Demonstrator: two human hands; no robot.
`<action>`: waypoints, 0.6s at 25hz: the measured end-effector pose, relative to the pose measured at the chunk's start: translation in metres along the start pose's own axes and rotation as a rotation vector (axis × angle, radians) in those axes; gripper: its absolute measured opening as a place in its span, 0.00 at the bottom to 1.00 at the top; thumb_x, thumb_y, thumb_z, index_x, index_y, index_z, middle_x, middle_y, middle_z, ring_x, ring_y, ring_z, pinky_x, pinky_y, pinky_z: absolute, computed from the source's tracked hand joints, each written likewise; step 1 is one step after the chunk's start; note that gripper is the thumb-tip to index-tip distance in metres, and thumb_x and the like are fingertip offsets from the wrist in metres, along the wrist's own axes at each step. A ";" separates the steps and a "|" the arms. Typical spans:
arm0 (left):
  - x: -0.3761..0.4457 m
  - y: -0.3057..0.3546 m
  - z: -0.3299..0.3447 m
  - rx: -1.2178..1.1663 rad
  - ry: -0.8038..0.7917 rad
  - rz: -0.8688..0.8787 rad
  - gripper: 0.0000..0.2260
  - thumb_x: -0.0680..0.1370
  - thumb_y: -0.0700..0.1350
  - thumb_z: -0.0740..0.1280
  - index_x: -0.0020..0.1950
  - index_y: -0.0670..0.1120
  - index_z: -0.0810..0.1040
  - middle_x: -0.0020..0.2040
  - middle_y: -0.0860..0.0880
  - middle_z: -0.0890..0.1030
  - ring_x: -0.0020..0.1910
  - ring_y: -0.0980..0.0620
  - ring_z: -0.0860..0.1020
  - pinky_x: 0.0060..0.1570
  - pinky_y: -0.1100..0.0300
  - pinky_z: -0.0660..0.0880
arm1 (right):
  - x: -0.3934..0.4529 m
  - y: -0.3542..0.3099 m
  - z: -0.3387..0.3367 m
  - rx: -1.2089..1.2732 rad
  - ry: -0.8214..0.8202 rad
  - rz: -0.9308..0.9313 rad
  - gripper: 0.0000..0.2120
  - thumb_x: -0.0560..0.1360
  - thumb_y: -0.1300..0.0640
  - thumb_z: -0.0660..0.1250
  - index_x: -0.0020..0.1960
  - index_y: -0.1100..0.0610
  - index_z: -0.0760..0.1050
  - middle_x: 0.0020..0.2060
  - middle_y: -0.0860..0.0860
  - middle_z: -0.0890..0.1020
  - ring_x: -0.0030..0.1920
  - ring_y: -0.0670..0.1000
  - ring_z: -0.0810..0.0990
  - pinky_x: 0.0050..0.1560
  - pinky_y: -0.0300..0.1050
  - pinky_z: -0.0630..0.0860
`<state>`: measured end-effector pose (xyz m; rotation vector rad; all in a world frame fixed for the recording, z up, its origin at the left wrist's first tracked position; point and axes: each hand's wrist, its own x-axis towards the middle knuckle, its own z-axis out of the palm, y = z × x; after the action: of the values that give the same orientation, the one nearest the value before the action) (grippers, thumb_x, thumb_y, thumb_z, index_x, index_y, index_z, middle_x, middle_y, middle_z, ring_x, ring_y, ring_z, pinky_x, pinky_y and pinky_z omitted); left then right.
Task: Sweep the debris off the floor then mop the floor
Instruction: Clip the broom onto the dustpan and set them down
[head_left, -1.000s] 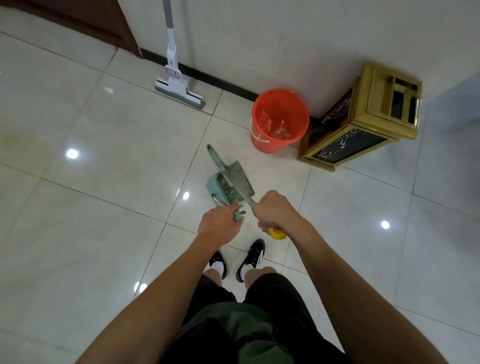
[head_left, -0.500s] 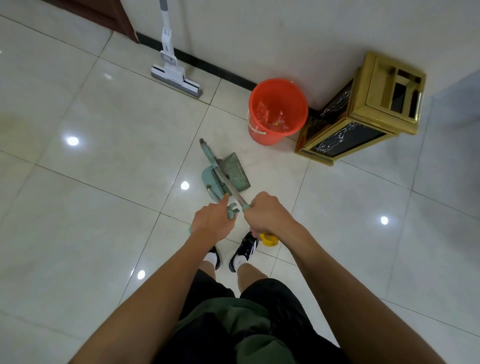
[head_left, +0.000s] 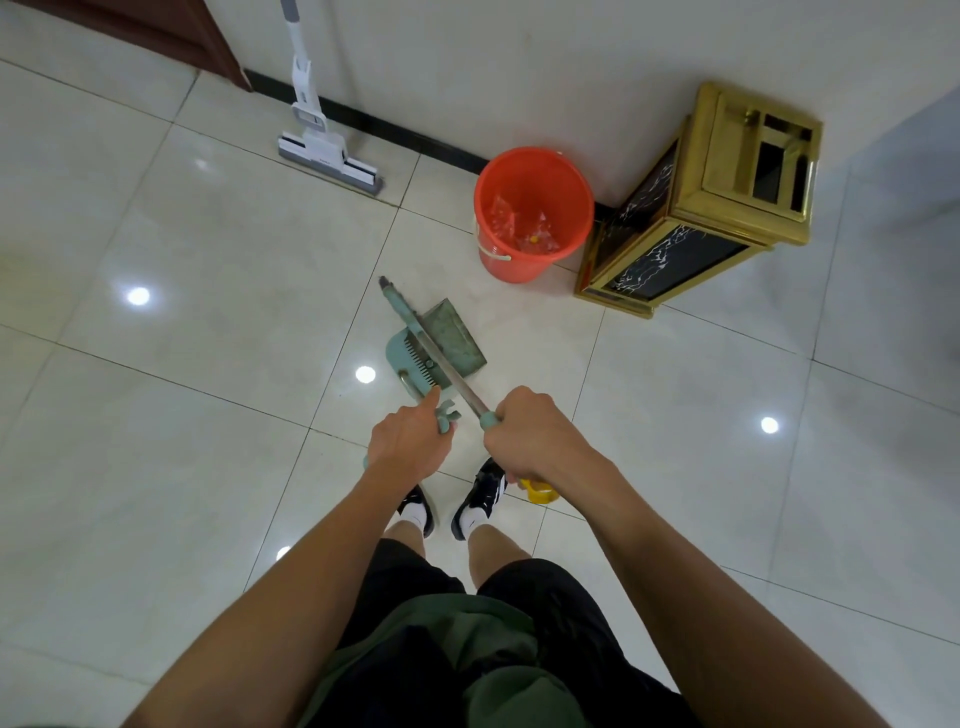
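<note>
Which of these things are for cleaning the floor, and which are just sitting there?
For the job:
- broom, gripped by the right hand
- dustpan, its handle held by the left hand
- orange bucket holding scraps
- mop leaning on the wall

Just sitting there:
- gold and black box by the wall
- small yellow thing by the shoes

Indoor tiled room or hallway, type uncertain.
Glossy cream floor tiles (head_left: 182, 415), white wall (head_left: 519, 67) with black skirting; gold-framed bin (head_left: 727, 208) upper right, dark wooden door (head_left: 171, 31) upper left.
</note>
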<state>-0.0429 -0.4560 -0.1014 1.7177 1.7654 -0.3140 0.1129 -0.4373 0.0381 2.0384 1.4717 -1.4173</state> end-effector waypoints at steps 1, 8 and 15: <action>-0.001 0.001 0.001 0.003 0.004 -0.001 0.25 0.82 0.59 0.58 0.78 0.54 0.60 0.50 0.46 0.83 0.46 0.46 0.82 0.47 0.51 0.78 | -0.001 0.001 0.000 0.009 0.001 -0.005 0.08 0.74 0.59 0.61 0.50 0.60 0.75 0.38 0.58 0.80 0.37 0.58 0.82 0.41 0.49 0.83; 0.001 -0.010 -0.008 0.058 0.039 -0.025 0.23 0.83 0.55 0.59 0.78 0.57 0.64 0.51 0.46 0.82 0.41 0.49 0.76 0.44 0.54 0.76 | -0.005 0.011 -0.005 0.016 0.011 -0.025 0.10 0.78 0.55 0.61 0.47 0.62 0.76 0.38 0.59 0.81 0.27 0.53 0.80 0.35 0.46 0.82; 0.006 -0.011 -0.007 0.112 0.095 -0.009 0.23 0.83 0.54 0.59 0.79 0.56 0.62 0.48 0.46 0.83 0.38 0.48 0.79 0.41 0.54 0.78 | -0.010 0.005 -0.008 0.055 0.004 -0.015 0.10 0.74 0.61 0.59 0.51 0.62 0.77 0.36 0.59 0.81 0.24 0.52 0.79 0.31 0.43 0.78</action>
<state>-0.0552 -0.4483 -0.1026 1.8311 1.8550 -0.3452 0.1217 -0.4401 0.0491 2.0673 1.4686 -1.4768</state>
